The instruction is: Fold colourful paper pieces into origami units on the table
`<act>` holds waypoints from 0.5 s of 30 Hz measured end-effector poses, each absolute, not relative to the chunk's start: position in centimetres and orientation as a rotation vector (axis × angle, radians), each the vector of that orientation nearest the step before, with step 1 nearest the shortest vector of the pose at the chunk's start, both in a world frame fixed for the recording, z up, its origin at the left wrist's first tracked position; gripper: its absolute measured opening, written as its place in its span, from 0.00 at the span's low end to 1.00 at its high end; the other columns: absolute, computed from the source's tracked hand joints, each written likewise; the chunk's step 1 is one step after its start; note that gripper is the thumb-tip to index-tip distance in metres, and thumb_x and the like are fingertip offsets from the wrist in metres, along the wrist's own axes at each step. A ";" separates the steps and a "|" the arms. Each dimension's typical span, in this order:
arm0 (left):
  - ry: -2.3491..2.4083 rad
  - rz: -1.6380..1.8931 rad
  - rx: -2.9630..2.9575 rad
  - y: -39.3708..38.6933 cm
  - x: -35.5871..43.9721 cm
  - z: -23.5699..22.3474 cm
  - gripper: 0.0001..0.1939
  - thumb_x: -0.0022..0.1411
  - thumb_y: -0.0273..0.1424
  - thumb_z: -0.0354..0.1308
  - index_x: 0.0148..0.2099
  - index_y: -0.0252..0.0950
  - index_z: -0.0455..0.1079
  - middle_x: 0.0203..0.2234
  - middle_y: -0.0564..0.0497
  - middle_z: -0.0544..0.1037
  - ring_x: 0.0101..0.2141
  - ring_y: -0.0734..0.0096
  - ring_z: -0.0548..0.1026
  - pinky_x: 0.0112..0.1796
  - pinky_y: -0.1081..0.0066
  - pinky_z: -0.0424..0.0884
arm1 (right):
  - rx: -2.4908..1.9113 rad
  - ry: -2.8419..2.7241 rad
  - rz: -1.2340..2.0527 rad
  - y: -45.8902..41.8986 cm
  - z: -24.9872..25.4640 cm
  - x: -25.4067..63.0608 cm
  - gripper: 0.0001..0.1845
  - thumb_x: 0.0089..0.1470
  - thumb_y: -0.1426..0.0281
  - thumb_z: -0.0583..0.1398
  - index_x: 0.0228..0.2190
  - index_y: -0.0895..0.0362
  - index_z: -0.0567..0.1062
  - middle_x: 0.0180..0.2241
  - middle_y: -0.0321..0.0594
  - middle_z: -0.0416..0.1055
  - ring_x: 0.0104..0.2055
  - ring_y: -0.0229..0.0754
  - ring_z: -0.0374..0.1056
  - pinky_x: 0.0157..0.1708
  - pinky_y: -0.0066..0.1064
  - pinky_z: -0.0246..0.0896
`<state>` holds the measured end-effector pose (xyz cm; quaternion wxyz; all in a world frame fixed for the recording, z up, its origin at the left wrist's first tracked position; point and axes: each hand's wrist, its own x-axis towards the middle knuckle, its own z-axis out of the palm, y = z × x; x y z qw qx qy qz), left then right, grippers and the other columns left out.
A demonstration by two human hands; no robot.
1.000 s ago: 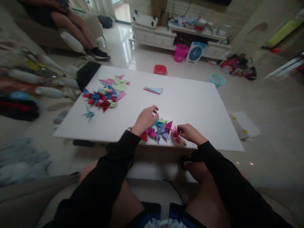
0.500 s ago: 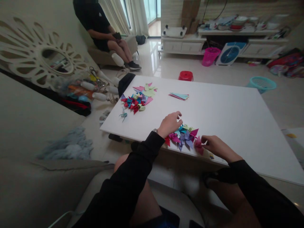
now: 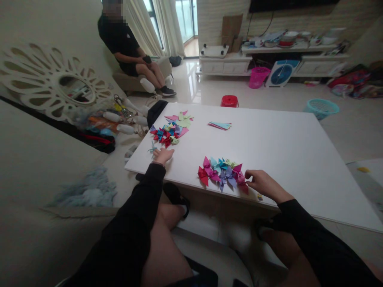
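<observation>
My left hand [image 3: 164,155] is over the table's left front edge, its fingers apart and nothing held. Its fingertips are at a small teal origami crane [image 3: 151,148]. Close to the table's front edge lies a cluster of folded paper cranes [image 3: 222,174] in red, pink, purple, blue and green. My right hand [image 3: 266,185] pinches the edge of a pink origami crane [image 3: 241,179] at the right end of this cluster. Beyond my left hand is a second heap of colourful folded cranes [image 3: 167,134].
A thin stack of folded paper strips [image 3: 220,125] rests toward the back of the white table [image 3: 287,151]. A small yellow-and-blue piece [image 3: 259,196] is near the front edge. Past the table stand a red stool [image 3: 229,100] and a blue basket [image 3: 321,107]. A person [image 3: 128,52] sits at the back left.
My left hand has moved left from the front cluster to the teal crane. My right hand stays at the pink crane, which now sits closer against the cluster. The view has tilted up slightly.
</observation>
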<state>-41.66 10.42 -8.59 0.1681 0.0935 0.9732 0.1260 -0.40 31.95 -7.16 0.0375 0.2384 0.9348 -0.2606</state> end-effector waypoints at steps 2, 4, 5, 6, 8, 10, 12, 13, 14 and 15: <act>2.766 0.377 0.141 9.4 -42.3 -8.9 0.40 0.62 0.43 0.55 0.66 0.17 0.57 0.71 0.17 0.44 0.71 0.26 0.42 0.64 0.38 0.52 | 0.751 2.899 -0.787 31.9 -6.8 -0.4 0.04 0.55 0.71 0.61 0.34 0.56 0.76 0.35 0.44 0.79 0.34 0.45 0.75 0.34 0.31 0.61; 2.750 0.419 0.094 8.5 -42.5 -9.3 0.38 0.62 0.42 0.55 0.66 0.20 0.57 0.72 0.21 0.44 0.72 0.31 0.42 0.66 0.42 0.51 | 0.759 2.929 -0.771 31.9 -6.4 -0.4 0.04 0.56 0.71 0.61 0.34 0.56 0.76 0.35 0.44 0.79 0.33 0.44 0.75 0.33 0.31 0.61; 2.741 0.442 0.091 8.2 -42.5 -9.4 0.37 0.63 0.42 0.55 0.66 0.22 0.57 0.72 0.23 0.46 0.72 0.34 0.43 0.66 0.44 0.51 | 0.762 2.938 -0.762 31.9 -6.2 -0.4 0.04 0.56 0.71 0.61 0.34 0.56 0.76 0.35 0.44 0.79 0.33 0.44 0.75 0.33 0.31 0.62; 2.731 0.465 0.090 8.0 -42.5 -9.5 0.37 0.63 0.42 0.55 0.66 0.22 0.58 0.71 0.24 0.48 0.72 0.35 0.46 0.66 0.45 0.51 | 0.766 2.943 -0.754 31.8 -6.1 -0.4 0.04 0.55 0.71 0.61 0.34 0.56 0.77 0.35 0.44 0.79 0.33 0.44 0.75 0.34 0.31 0.62; 2.720 0.501 0.075 7.9 -42.6 -9.4 0.37 0.63 0.43 0.55 0.65 0.21 0.58 0.69 0.23 0.53 0.70 0.36 0.50 0.65 0.46 0.53 | 0.778 2.944 -0.739 31.8 -5.8 -0.4 0.04 0.56 0.71 0.61 0.35 0.56 0.77 0.35 0.44 0.79 0.33 0.44 0.75 0.34 0.31 0.62; 2.728 0.527 0.046 8.4 -42.6 -9.0 0.38 0.62 0.43 0.55 0.65 0.20 0.57 0.68 0.21 0.55 0.69 0.35 0.53 0.64 0.45 0.54 | 0.786 2.943 -0.724 31.9 -5.6 -0.3 0.05 0.56 0.71 0.61 0.35 0.56 0.77 0.35 0.44 0.79 0.33 0.44 0.75 0.34 0.31 0.62; 2.747 0.548 0.033 9.4 -42.3 -8.2 0.38 0.61 0.43 0.56 0.65 0.21 0.57 0.67 0.21 0.54 0.69 0.33 0.53 0.64 0.43 0.54 | 0.796 2.943 -0.697 32.0 -5.5 -0.3 0.05 0.57 0.71 0.60 0.35 0.56 0.77 0.34 0.44 0.79 0.33 0.44 0.74 0.34 0.31 0.61; 2.753 0.557 0.041 10.0 -42.0 -7.7 0.39 0.61 0.44 0.57 0.65 0.22 0.57 0.68 0.22 0.54 0.69 0.33 0.52 0.64 0.42 0.54 | 0.805 2.948 -0.677 32.1 -5.5 -0.3 0.05 0.57 0.71 0.60 0.35 0.56 0.77 0.35 0.44 0.79 0.34 0.44 0.74 0.34 0.32 0.61; 2.761 0.569 0.067 10.8 -41.4 -7.2 0.39 0.61 0.45 0.57 0.66 0.24 0.58 0.68 0.23 0.54 0.69 0.34 0.51 0.64 0.42 0.54 | 0.815 2.961 -0.656 32.1 -5.5 -0.3 0.05 0.57 0.71 0.60 0.35 0.56 0.77 0.35 0.44 0.79 0.34 0.45 0.74 0.35 0.32 0.61; 2.773 0.582 0.115 11.6 -40.5 -6.7 0.38 0.61 0.45 0.58 0.65 0.26 0.59 0.68 0.24 0.54 0.69 0.34 0.51 0.64 0.42 0.54 | 0.826 2.981 -0.638 32.2 -5.5 -0.4 0.05 0.58 0.71 0.60 0.35 0.56 0.77 0.35 0.44 0.79 0.35 0.45 0.73 0.36 0.32 0.61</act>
